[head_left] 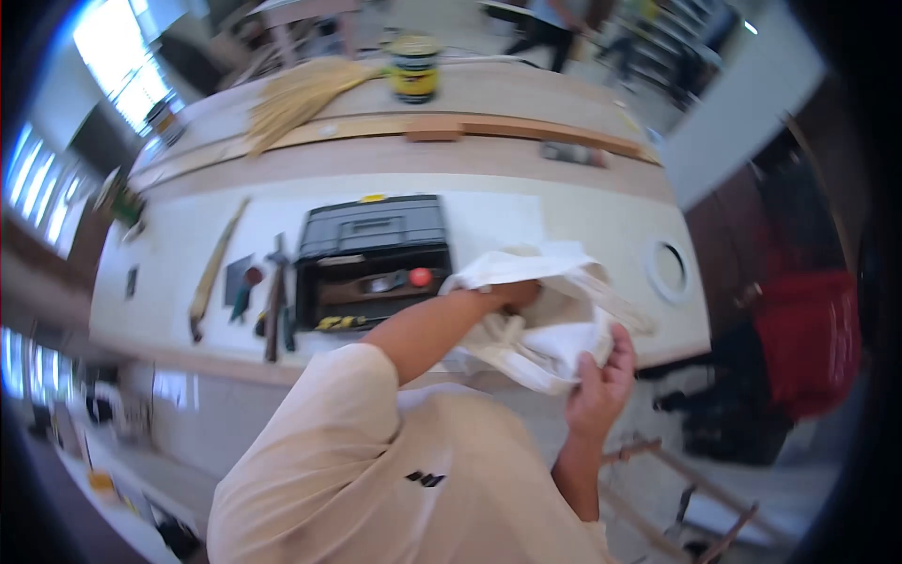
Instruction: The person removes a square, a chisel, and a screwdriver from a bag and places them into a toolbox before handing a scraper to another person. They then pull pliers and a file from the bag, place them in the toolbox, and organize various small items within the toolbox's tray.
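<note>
Bench [611, 221] fills most of the view, pale top, near edge on the wearer's side. Brown wood strip [554, 130] lies across its far half, ctr to R. Black toolbox [371, 226] sits by near edge, L of ctr, lid up, tools inside w/ yellow bits at front. White cloth bag [564, 343] is at near edge, R of toolbox, mouth open, part of it out past the edge; can't tell if it touches the box. Yellow fan-shaped bundle [301, 99] lies nr far edge, L of ctr. L grip [517, 293] is down in bag's mouth, fingers mostly hidden, so can't tell if apart or together. R grip [606, 376] is clamped on bag's R rim, thumb & fingers on the cloth. Yellow-&-dark can [414, 70] stands nr far edge, abt ctr. Long tan tool [218, 268] lies toward L edge; hammer [272, 301] is btwn it & toolbox, hndl toward near edge. White ring [653, 268] lies flat nr R edge. Red ball-like item [420, 277] shows in toolbox. Tiny dark item [132, 282] is nr L edge, too blurred to ID.
</note>
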{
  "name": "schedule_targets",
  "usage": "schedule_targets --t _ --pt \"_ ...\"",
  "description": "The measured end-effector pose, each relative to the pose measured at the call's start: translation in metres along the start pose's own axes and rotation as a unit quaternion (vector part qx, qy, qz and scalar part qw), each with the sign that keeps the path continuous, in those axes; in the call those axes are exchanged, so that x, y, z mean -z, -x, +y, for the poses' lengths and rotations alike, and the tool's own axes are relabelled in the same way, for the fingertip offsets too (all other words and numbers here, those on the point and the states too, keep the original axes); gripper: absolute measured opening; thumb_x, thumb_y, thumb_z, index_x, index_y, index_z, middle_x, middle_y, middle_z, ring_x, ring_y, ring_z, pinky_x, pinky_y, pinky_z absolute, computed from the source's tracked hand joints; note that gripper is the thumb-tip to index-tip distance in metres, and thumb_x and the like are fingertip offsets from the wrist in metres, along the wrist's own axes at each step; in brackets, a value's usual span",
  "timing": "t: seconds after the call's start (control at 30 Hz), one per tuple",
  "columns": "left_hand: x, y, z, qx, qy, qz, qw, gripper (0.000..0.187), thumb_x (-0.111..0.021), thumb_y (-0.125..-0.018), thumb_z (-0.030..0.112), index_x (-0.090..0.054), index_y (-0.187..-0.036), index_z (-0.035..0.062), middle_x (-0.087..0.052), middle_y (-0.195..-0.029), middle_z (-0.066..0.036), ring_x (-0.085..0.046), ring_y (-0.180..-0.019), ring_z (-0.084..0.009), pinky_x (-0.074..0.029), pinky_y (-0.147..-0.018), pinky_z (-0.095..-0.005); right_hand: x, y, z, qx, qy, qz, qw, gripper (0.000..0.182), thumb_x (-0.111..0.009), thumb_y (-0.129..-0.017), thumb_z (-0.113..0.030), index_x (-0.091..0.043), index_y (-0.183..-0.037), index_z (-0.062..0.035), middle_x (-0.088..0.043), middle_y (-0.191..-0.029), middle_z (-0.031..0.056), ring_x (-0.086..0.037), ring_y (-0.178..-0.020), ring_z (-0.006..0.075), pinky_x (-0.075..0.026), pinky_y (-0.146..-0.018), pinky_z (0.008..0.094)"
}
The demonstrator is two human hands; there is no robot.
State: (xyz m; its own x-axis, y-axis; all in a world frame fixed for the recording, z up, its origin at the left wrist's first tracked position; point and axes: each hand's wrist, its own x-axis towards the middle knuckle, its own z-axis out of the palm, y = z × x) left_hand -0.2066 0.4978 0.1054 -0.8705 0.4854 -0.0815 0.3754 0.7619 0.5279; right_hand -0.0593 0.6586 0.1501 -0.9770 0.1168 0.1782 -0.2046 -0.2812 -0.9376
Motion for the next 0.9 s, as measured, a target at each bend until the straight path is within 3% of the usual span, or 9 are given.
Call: schedule_targets --t 0.07,0.13,0.2,0.37,0.47,0.53,0.6,0.7,0.9 --pt "-0.023 -0.007 -0.017 0.034 -0.035 -0.046 0.998 0.043 -0.064 -0.068 0.009 -0.069 -0.111 0.0103 -0.068 -0.106 -0.018 -0.066 -0.098 -0.0342 -0.052 -0.084 -0.0412 -0.011 -0.005 0.004 0.001 -0.002 0.0 1.0 0.054 -0.051 -0.085 0.01 -0.038 -0.137 0.0048 -0.049 -0.133 0.0149 -0.052 -0.118 0.02 -0.043 -0.101 0.0333" --pt "0.012 0.03 0.005 0.052 0.129 -0.125 0.982 0.04 -0.063 -0.079 0.015 -0.06 -0.118 0.0076 -0.068 -0.104 -0.02 -0.065 -0.096 -0.0361 -0.05 -0.084 -0.0408 -0.019 -0.01 0.004 0.0 -0.008 0.002 1.0 0.055 -0.05 -0.085 0.011 -0.037 -0.138 0.005 -0.047 -0.135 0.0154 -0.052 -0.119 0.0202 -0.043 -0.102 0.033" --pt "-0.002 0.048 -0.008 -0.028 0.156 -0.08 0.984 0.035 -0.06 -0.087 0.018 -0.056 -0.12 0.0064 -0.067 -0.105 -0.02 -0.065 -0.098 -0.0326 -0.05 -0.085 -0.0387 -0.026 -0.013 0.003 -0.006 -0.016 -0.005 1.0 0.055 -0.05 -0.085 0.012 -0.037 -0.138 0.0051 -0.045 -0.137 0.0157 -0.052 -0.119 0.0204 -0.042 -0.102 0.0324" --pt "0.037 0.117 -0.027 -0.04 0.335 0.059 0.94 0.017 -0.06 -0.091 0.012 -0.058 -0.107 0.0047 -0.066 -0.099 -0.013 -0.063 -0.095 -0.0231 -0.049 -0.086 -0.0357 -0.041 -0.01 0.01 -0.036 0.001 -0.057 0.998 0.057 -0.049 -0.084 0.012 -0.035 -0.139 0.0048 -0.043 -0.138 0.0152 -0.051 -0.119 0.0191 -0.043 -0.101 0.0305" --pt "0.077 0.17 -0.05 -0.117 0.526 0.2 0.818 0.004 -0.057 -0.094 0.005 -0.057 -0.098 0.0042 -0.065 -0.092 -0.006 -0.063 -0.091 -0.0142 -0.052 -0.081 -0.0282 -0.057 -0.006 0.015 -0.048 0.016 -0.077 0.996 0.057 -0.051 -0.084 0.012 -0.036 -0.138 0.0041 -0.045 -0.135 0.0149 -0.052 -0.117 0.0188 -0.044 -0.099 0.0305" --pt "0.102 0.211 -0.066 -0.045 0.615 0.274 0.738 0.004 -0.055 -0.095 0.004 -0.055 -0.099 0.0053 -0.066 -0.098 -0.012 -0.065 -0.09 -0.0182 -0.055 -0.079 -0.0315 -0.064 -0.003 0.022 -0.044 0.029 -0.067 0.996 0.056 -0.053 -0.084 0.011 -0.038 -0.137 0.0032 -0.049 -0.131 0.0149 -0.054 -0.115 0.0181 -0.046 -0.096 0.0297" --pt "0.111 0.245 -0.093 -0.107 0.67 0.333 0.655 0.01 -0.054 -0.097 0.008 -0.049 -0.105 0.0056 -0.065 -0.103 -0.021 -0.065 -0.101 -0.0322 -0.059 -0.083 -0.0409 -0.065 0.0 0.022 -0.067 0.029 -0.09 0.993 0.056 -0.055 -0.084 0.011 -0.04 -0.136 0.0014 -0.05 -0.129 0.0131 -0.054 -0.114 0.0173 -0.047 -0.094 0.0289" --pt "0.113 0.289 -0.122 -0.093 0.636 0.402 0.652 0.015 -0.048 -0.1 0.007 -0.049 -0.114 0.0079 -0.061 -0.11 -0.017 -0.059 -0.114 -0.0385 -0.056 -0.093 -0.046 -0.072 0.006 0.02 -0.075 0.022 -0.081 0.994 0.054 -0.054 -0.084 0.011 -0.041 -0.135 0.0012 -0.051 -0.128 0.0112 -0.053 -0.114 0.017 -0.046 -0.096 0.0296" --pt "0.069 0.315 -0.164 0.035 0.66 0.427 0.617 0.009 -0.05 -0.099 0.007 -0.051 -0.108 0.007 -0.063 -0.108 -0.017 -0.063 -0.109 -0.0328 -0.058 -0.088 -0.041 -0.06 0.016 0.007 -0.08 0.043 -0.047 0.995 0.058 -0.053 -0.083 0.011 -0.038 -0.138 0.004 -0.049 -0.132 0.0133 -0.053 -0.118 0.0186 -0.043 -0.1 0.0321"
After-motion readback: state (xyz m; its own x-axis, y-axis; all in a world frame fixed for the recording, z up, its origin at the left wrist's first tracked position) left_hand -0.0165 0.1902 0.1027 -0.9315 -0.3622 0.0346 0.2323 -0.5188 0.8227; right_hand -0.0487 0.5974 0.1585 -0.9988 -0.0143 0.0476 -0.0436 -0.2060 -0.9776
